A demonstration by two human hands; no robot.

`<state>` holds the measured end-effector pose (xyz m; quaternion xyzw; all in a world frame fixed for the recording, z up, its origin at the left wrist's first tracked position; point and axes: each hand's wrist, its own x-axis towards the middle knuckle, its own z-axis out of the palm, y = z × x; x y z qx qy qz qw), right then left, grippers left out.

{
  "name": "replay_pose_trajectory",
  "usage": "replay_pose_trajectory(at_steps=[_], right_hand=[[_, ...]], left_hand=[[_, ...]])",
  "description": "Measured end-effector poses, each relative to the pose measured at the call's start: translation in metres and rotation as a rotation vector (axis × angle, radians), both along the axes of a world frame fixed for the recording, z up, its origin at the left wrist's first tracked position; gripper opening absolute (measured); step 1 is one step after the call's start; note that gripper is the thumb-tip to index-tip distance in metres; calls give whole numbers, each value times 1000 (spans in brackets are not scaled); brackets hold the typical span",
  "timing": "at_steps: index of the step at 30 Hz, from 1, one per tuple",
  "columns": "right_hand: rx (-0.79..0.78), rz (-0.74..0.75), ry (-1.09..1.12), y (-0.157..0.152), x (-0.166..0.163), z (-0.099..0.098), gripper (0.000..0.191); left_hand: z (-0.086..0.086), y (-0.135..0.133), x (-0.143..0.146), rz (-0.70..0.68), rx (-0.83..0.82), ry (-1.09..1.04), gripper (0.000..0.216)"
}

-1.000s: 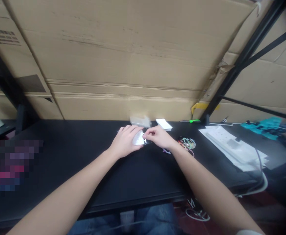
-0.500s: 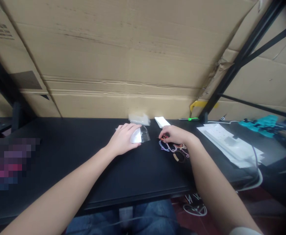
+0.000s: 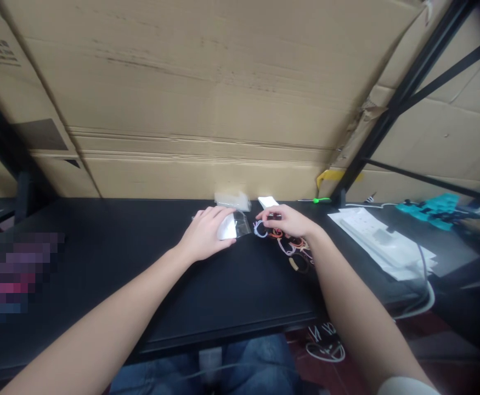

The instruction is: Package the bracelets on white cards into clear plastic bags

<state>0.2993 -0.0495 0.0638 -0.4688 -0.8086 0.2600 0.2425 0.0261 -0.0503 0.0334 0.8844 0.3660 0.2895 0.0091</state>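
Observation:
My left hand (image 3: 207,233) is curved over a small clear plastic bag (image 3: 243,224) with a white card (image 3: 227,227) in it, fingers and thumb gripping it on the black table. My right hand (image 3: 288,219) pinches a pale lavender hair tie (image 3: 260,229) between thumb and fingers, just right of the bag. Beneath that hand lie several more hair ties, among them an orange one (image 3: 277,233) and a pinkish one (image 3: 286,248). A dark band with a tan section (image 3: 293,264) lies nearest me in the pile, partly shadowed.
Behind my hands, a translucent plastic packet (image 3: 232,201) and a white paper piece (image 3: 267,202) lie by the cardboard wall (image 3: 207,175). Further right are a green-handled tool (image 3: 321,200), stacked papers (image 3: 382,241) and a teal object (image 3: 429,211). A black frame post (image 3: 371,137) rises there.
My right hand has shifted left and slightly away from me, drawing the lavender hair tie out of the pile toward the bag. The left hand keeps its place on the bag.

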Motion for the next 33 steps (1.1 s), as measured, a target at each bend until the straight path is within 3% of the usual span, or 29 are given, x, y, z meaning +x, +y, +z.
replay_pose_trajectory(at_steps=[6, 10, 14, 18, 21, 24, 29, 33], right_hand=[[-167, -93, 63, 5, -25, -22, 18], [-34, -98, -116, 4, -34, -26, 25], [122, 13, -296, 0, -20, -14, 20], [75, 242, -273, -1, -8, -6, 17], [-20, 320, -306, -1, -14, -10, 24], [-65, 227, -393, 0, -29, -20, 20], [124, 41, -388, 0, -42, -25, 36], [247, 74, -316, 0, -36, -21, 23]], left_hand=[[-2, 4, -3, 41, -4, -31, 62], [-4, 8, -5, 78, 9, -28, 61], [-5, 8, -5, 91, 11, -29, 61], [-5, 8, -5, 81, 17, -33, 62], [-5, 8, -5, 79, 20, -33, 61], [-5, 7, -5, 80, 17, -27, 61], [-3, 7, -5, 97, 11, -25, 60], [-4, 9, -7, 134, 20, -44, 59]])
